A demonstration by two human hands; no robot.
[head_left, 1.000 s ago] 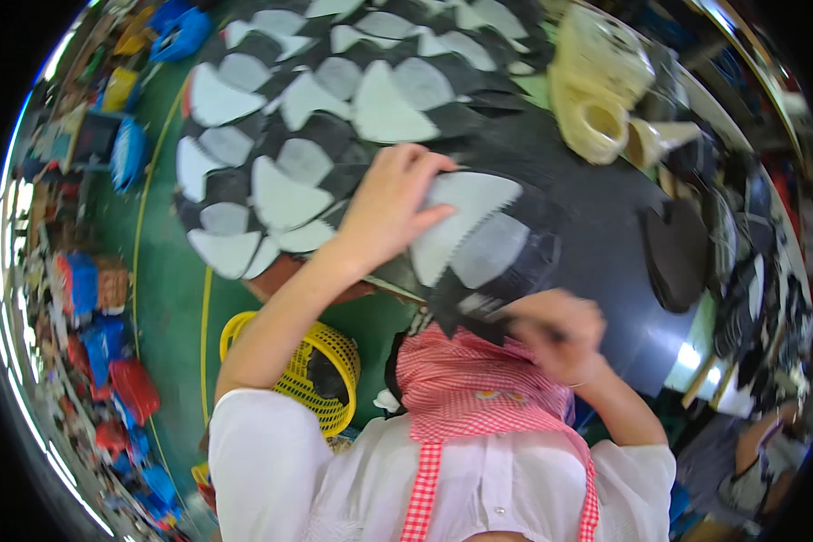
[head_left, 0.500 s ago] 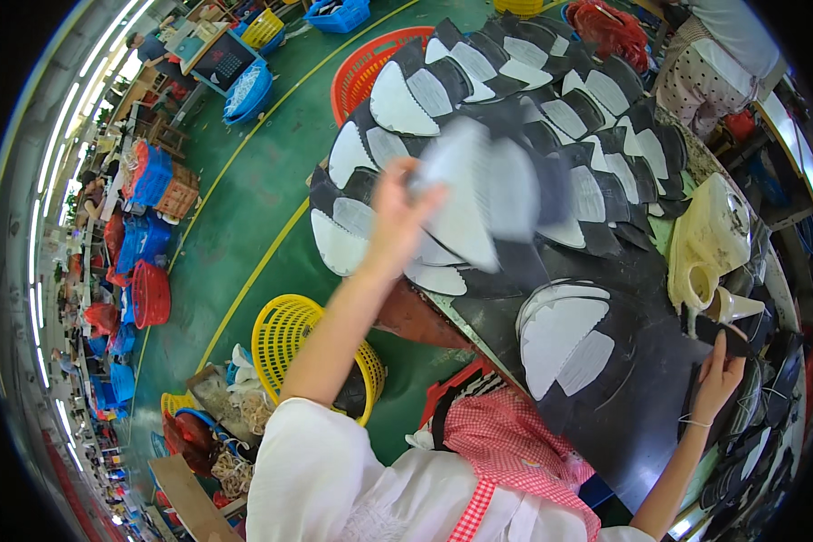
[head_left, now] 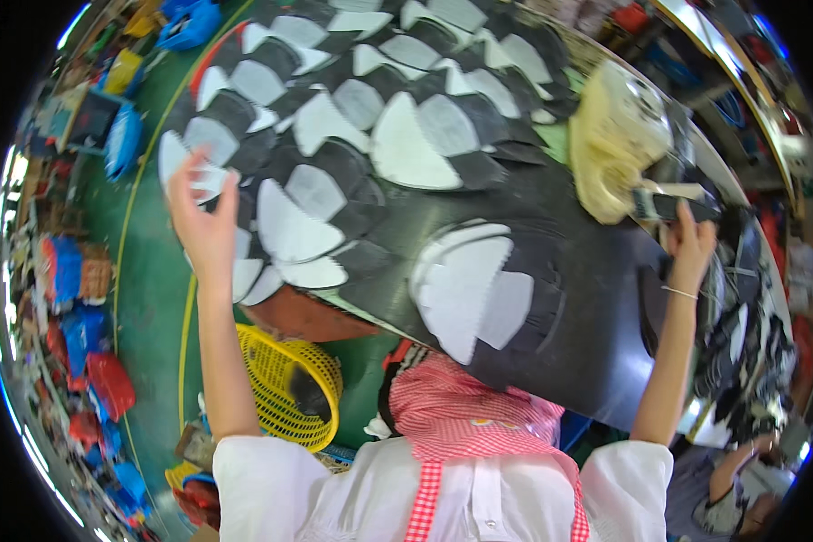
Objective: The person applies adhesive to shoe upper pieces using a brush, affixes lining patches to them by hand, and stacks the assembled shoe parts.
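Two hands, one yellow basket (head_left: 285, 384), one brush (head_left: 673, 206), and dozens of overlapping grey-and-black cut pieces (head_left: 406, 144).

Bright, even overhead light; soft shadows; strong fisheye bending at rim; slight motion blur; edges smeared.

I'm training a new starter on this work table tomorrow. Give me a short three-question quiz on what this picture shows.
1. True or false: the right hand holds a brush beside the cream-coloured pot.
2. Where does the left hand rest?
A. In the yellow basket
B. On a white piece at the left end of the rows
C. On the stack of white pieces
3. Fill in: the cut pieces lie in overlapping rows, white and ____.

Key: 1 true; 2 B; 3 black.
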